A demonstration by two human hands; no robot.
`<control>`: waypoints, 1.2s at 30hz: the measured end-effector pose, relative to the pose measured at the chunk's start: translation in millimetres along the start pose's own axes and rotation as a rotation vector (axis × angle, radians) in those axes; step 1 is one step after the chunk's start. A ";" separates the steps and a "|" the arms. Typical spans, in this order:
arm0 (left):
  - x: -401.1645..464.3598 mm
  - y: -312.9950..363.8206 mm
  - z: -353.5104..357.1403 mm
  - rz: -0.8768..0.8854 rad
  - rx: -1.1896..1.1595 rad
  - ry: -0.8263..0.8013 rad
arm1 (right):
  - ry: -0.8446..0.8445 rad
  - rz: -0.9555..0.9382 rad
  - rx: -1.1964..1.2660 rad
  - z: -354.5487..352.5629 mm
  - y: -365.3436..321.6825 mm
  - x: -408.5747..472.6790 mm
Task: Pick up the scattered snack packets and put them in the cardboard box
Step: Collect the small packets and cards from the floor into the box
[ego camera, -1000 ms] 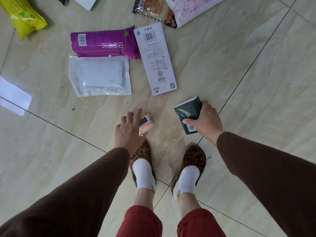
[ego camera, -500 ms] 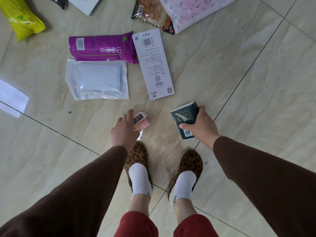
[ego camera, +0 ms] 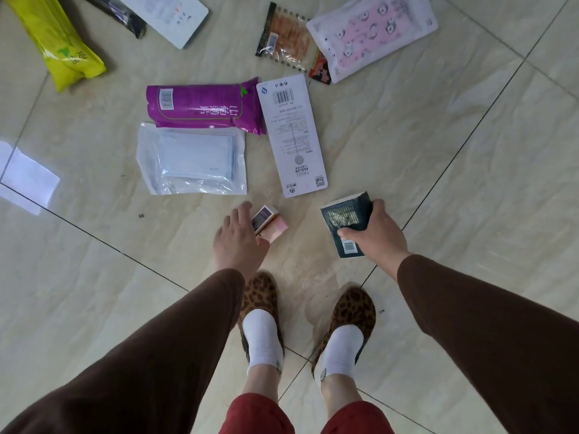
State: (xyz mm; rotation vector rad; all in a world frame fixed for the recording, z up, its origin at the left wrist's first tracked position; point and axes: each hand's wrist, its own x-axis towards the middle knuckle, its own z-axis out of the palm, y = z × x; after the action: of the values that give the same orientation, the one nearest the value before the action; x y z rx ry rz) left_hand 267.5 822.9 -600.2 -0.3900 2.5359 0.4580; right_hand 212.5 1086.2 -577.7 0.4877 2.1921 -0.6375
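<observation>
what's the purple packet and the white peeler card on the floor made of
Purple packet: looks like glossy plastic film, with soft sheen and a crimped, wrinkled end. White peeler card: probably matte printed cardboard, lying flat with straight edges; a plastic coating cannot be ruled out.

A glossy beige marble-patterned tile floor [ego camera: 407,126] is seen across the whole view, veined in cream and light grey. It is divided by thin dark grout lines [ego camera: 463,142] running diagonally, by which large square tiles are marked off. Soft daylight is reflected off the polished surface, a bright white reflection patch [ego camera: 28,180] is shown near the left edge, and a few small dark specks of dirt [ego camera: 141,215] are scattered on the tiles.
</observation>
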 end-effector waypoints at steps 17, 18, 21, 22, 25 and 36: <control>17.0 -2.8 9.4 0.035 0.027 -0.037 | 0.031 -0.028 0.047 5.0 6.7 0.6; 17.5 -1.7 6.7 0.002 0.006 -0.051 | 0.023 -0.017 0.051 4.4 5.8 0.2; 16.1 5.4 -5.8 -0.069 -0.060 -0.094 | 0.007 0.022 0.074 1.8 1.2 -3.8; 16.0 8.2 -10.5 -0.088 -0.098 -0.100 | 0.006 0.035 0.090 -0.1 -0.8 -5.9; 17.3 15.8 -28.1 -0.166 -0.204 -0.123 | 0.003 0.052 0.126 -11.5 -10.4 -15.6; 25.0 82.4 -119.1 -0.310 -0.533 -0.224 | 0.009 -0.096 0.082 -124.4 -83.1 -3.8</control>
State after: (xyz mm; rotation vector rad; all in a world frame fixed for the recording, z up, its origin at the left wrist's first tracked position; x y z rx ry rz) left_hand 164.0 845.6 -498.3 -0.8582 2.0622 0.9927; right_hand 98.4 1092.0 -481.0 0.4301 2.2155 -0.7813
